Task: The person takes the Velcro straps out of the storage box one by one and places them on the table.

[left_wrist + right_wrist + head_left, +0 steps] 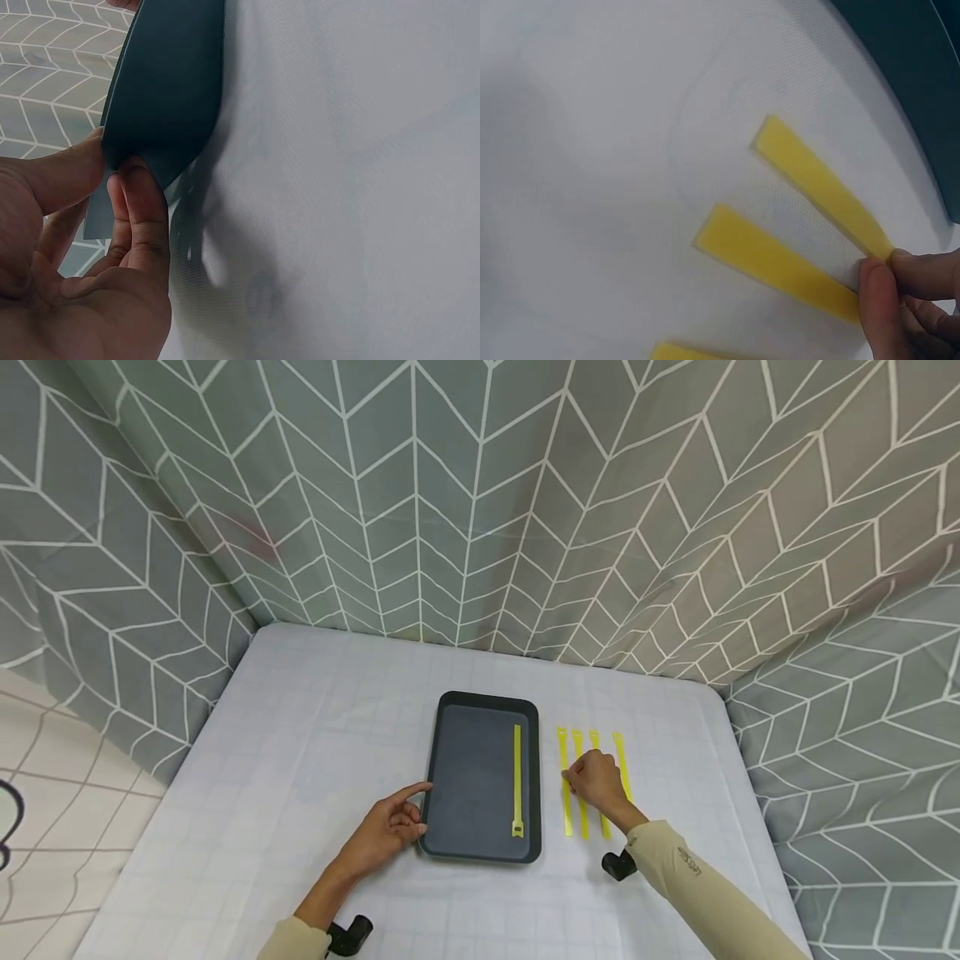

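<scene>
A dark grey tray point(474, 777) lies on the white cloth with one yellow strap point(517, 781) along its right side. Right of the tray, several more yellow straps point(583, 814) lie side by side. My right hand point(573, 781) sits over them, and the right wrist view shows its fingertips point(881, 289) pinching the strap nearest the tray point(817, 184). My left hand point(412, 814) is at the tray's left edge. In the left wrist view its thumb point(67, 172) and curled fingers point(142, 214) hold the tray's rim point(165, 82).
A white grid-patterned cloth point(300, 760) covers the table. A grey chevron curtain point(480, 510) closes in the back and both sides. The table's left edge point(161, 793) drops to a tiled floor.
</scene>
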`<act>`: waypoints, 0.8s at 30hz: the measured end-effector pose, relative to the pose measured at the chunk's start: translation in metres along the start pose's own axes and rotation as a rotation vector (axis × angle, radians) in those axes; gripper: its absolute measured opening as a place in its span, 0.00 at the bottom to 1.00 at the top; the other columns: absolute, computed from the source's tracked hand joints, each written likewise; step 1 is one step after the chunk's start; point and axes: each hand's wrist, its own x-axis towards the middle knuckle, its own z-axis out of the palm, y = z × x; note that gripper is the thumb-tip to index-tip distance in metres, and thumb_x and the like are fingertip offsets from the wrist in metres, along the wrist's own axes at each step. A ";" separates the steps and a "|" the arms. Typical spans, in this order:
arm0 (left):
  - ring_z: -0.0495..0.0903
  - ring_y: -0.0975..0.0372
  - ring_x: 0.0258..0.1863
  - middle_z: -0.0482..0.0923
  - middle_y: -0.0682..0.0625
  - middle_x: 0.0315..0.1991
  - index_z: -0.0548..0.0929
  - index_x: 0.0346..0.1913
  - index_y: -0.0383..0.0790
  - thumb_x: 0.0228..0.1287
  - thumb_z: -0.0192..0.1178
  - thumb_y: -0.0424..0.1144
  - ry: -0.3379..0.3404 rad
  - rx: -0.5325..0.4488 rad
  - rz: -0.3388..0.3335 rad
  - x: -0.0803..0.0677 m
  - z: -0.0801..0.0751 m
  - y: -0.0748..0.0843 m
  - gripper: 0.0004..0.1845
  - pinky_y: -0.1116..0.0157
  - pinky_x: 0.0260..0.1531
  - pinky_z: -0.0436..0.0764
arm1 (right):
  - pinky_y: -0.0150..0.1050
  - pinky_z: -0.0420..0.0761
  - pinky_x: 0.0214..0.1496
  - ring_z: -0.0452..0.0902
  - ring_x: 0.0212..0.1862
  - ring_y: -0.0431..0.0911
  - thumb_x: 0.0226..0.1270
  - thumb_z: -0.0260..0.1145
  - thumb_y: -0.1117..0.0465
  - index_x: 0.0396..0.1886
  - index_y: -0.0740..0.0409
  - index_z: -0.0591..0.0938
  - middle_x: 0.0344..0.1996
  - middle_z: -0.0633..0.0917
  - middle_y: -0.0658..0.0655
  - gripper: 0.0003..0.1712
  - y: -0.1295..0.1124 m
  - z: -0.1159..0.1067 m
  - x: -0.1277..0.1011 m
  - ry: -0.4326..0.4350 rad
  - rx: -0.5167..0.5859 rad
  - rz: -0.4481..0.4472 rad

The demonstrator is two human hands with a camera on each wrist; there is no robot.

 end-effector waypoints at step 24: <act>0.70 0.69 0.28 0.70 0.40 0.39 0.62 0.74 0.28 0.65 0.61 0.24 -0.006 -0.006 0.027 -0.002 -0.001 0.003 0.35 0.74 0.31 0.72 | 0.33 0.74 0.24 0.79 0.21 0.41 0.64 0.73 0.61 0.32 0.66 0.87 0.19 0.85 0.54 0.10 -0.001 -0.003 0.000 0.057 0.021 -0.044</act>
